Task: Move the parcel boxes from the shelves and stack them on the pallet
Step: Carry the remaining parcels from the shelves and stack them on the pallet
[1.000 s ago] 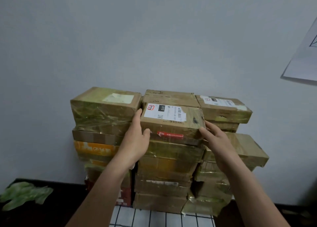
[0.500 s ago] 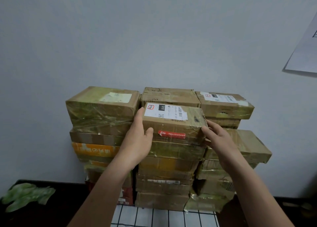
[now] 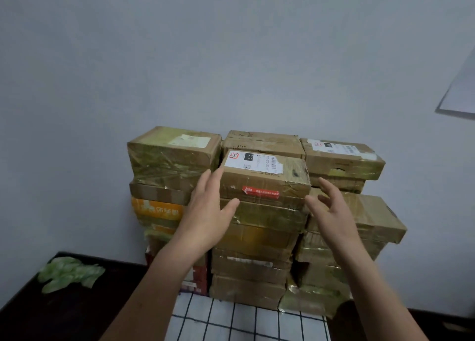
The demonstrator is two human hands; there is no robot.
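Note:
A brown parcel box with a white shipping label and a red sticker lies on top of the middle column of a tall stack of taped cardboard boxes against the wall. My left hand hovers at the box's left front corner with fingers spread, just off the cardboard. To the right of that box my right hand floats with fingers spread and slightly bent, holding nothing. The stack stands on a surface covered by a white cloth with a dark grid.
A taller box tops the left column and a labelled box tops the right one. Something green and crumpled lies on the dark floor at the left. A white sheet hangs on the wall at the right.
Both hands have let go of the labelled top box and pulled back a little from its sides. The box stays on the middle column.

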